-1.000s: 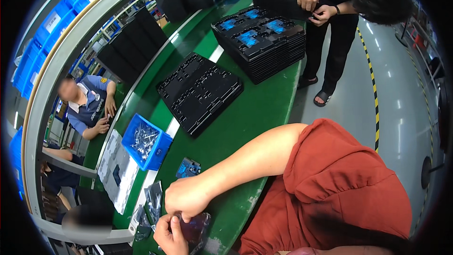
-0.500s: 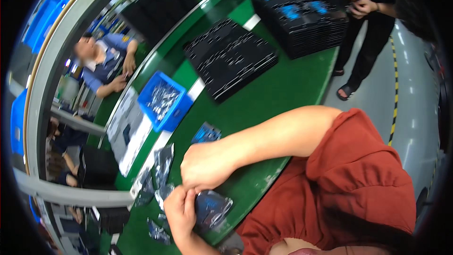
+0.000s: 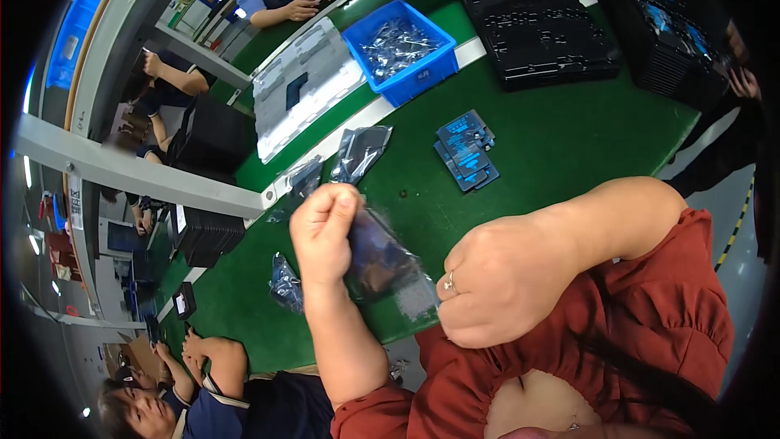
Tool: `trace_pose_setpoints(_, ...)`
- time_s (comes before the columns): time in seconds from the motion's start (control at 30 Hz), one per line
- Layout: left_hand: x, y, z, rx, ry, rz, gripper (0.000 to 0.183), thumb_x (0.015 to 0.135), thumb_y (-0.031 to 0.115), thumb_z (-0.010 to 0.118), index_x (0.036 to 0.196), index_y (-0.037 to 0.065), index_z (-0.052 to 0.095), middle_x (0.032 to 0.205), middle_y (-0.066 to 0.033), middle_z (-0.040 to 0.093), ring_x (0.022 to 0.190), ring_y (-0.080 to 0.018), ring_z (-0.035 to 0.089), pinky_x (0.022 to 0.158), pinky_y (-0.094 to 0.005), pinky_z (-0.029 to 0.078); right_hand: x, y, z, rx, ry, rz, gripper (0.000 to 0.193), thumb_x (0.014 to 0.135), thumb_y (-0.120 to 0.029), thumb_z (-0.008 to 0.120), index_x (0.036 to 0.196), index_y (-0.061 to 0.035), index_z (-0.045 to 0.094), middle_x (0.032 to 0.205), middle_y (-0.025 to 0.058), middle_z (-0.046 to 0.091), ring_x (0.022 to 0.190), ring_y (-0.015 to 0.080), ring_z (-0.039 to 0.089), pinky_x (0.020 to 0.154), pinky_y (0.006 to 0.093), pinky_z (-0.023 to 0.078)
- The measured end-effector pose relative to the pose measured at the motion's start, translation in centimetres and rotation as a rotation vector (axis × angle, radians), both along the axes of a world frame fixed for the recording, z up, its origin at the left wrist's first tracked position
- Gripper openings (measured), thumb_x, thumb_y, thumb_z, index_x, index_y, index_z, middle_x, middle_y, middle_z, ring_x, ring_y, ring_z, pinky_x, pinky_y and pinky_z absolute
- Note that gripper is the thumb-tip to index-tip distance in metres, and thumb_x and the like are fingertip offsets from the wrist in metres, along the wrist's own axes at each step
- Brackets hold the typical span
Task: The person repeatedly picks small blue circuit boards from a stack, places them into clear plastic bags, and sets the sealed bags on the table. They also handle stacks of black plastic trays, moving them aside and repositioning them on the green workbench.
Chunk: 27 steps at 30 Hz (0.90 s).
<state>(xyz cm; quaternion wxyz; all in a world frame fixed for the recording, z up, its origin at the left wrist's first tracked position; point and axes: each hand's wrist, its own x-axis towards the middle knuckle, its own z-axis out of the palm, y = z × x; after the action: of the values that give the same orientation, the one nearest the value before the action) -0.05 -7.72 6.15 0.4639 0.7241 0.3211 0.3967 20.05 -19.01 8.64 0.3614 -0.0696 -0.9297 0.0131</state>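
Note:
A thin, see-through plastic bag [image 3: 378, 256] stretches between my two hands above the green table. My left hand [image 3: 323, 228] is closed in a fist, pinching the bag's upper left end. My right hand [image 3: 508, 280], wearing a ring, is curled closed at the opposite edge; its fingertips are hidden, but the bag runs up to them. Something dark shows in or behind the bag, too blurred to name. Beyond my hands lies a small stack of flat blue-and-dark printed pieces [image 3: 465, 150]. Several crumpled shiny bags [image 3: 361, 150] lie past my left hand, with another [image 3: 286, 283] nearer my forearm.
A blue bin [image 3: 400, 49] of small shiny packets stands beyond, beside a white tray sheet [image 3: 305, 85]. Black trays [image 3: 536, 28] are stacked at far right, with a taller stack [image 3: 662, 41] beyond. A grey metal frame [image 3: 146, 167] crosses at left. Co-workers sit along the table.
My hands have moved apart, from close together to either side of the bag. The head view has shifted, so the blue pieces beyond my right arm now show fully.

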Motion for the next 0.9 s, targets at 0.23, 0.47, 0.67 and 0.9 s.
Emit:
trace_pose_setpoints(0.23, 0.1, 0.3, 0.3, 0.125, -0.054, 0.096, 0.017, 0.091, 0.014, 0.056, 0.082, 0.0, 0.06, 0.073, 0.0, 0.056, 0.065, -0.0071, 0.049, 0.06, -0.0211, 0.04, -0.8, 0.7, -0.8, -0.357, 0.096, 0.113, 0.017, 0.075, -0.017, 0.062, 0.065, -0.005, 0.055, 0.063, 0.0073, 0.053, 0.058, 0.0253, 0.056, 0.053, 0.0356, 0.046)
trace_pose_setpoints(0.47, 0.9, -0.8, -0.4, 0.233, 0.034, 0.163, 0.016, 0.09, 0.012, 0.056, 0.082, -0.001, 0.061, 0.072, -0.0027, 0.059, 0.064, -0.0085, 0.05, 0.06, -0.0221, 0.042, 3.8, 11.0, 0.4, -0.287, 0.622, -0.679, 0.012, 0.083, -0.008, 0.062, 0.092, -0.0019, 0.067, 0.08, 0.0088, 0.063, 0.065, 0.0159, 0.06, 0.061, 0.0257, 0.048)
trace_pose_setpoints(0.67, 1.5, -0.7, -0.3, 0.356, 0.063, 0.16, 0.015, 0.09, 0.012, 0.056, 0.083, -0.001, 0.06, 0.071, -0.006, 0.059, 0.063, -0.0134, 0.053, 0.06, -0.0254, 0.043, 7.4, 15.7, -3.1, -0.08, 0.138, -1.229, 0.041, 0.077, -0.011, 0.066, 0.117, -0.0083, 0.056, 0.107, 0.0139, 0.06, 0.095, 0.0325, 0.059, 0.084, 0.0385, 0.047)
trace_pose_setpoints(0.9, 1.5, -1.0, -0.4, 0.409, 0.082, 0.202, 0.012, 0.09, 0.01, 0.056, 0.083, 0.001, 0.059, 0.07, -0.0077, 0.059, 0.06, -0.0171, 0.054, 0.057, -0.0285, 0.043, 0.6, 6.3, -2.1, -0.168, 0.23, -0.509, 0.014, 0.071, 0.0, 0.067, 0.084, -0.0024, 0.062, 0.093, 0.0087, 0.061, 0.084, 0.0265, 0.06, 0.07, 0.0354, 0.049)
